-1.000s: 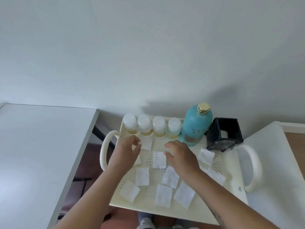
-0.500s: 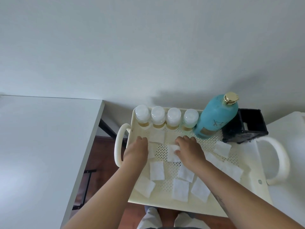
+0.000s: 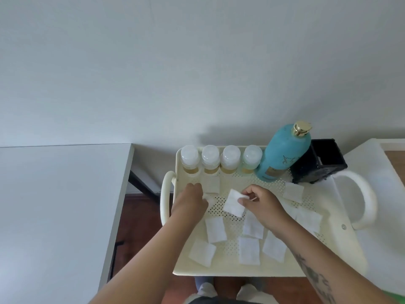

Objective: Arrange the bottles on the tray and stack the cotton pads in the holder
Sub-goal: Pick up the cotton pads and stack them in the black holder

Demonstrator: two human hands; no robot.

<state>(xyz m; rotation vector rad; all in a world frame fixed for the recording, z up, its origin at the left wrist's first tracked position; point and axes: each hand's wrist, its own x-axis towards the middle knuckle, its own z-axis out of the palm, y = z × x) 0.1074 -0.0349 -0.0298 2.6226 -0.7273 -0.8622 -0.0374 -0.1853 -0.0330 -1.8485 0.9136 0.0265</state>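
Over the last second I watched the right hand [image 3: 262, 205] go from lying flat over the tray [image 3: 215, 205] to pinching a pad [image 3: 234, 205]. Half a second ago its fingers [image 3: 249, 190] only pressed that pad down mid-tray. Now thumb and forefinger hold it by one edge, lifted and tilted, with bare perforated floor showing beneath. The left hand [image 3: 189, 201] has curled down over a second pad [image 3: 207, 197] by the left rim. Less of that pad shows than before, just a white edge, and I cannot tell whether it is gripped. The view has swung since a second ago, so the tray sits further right.
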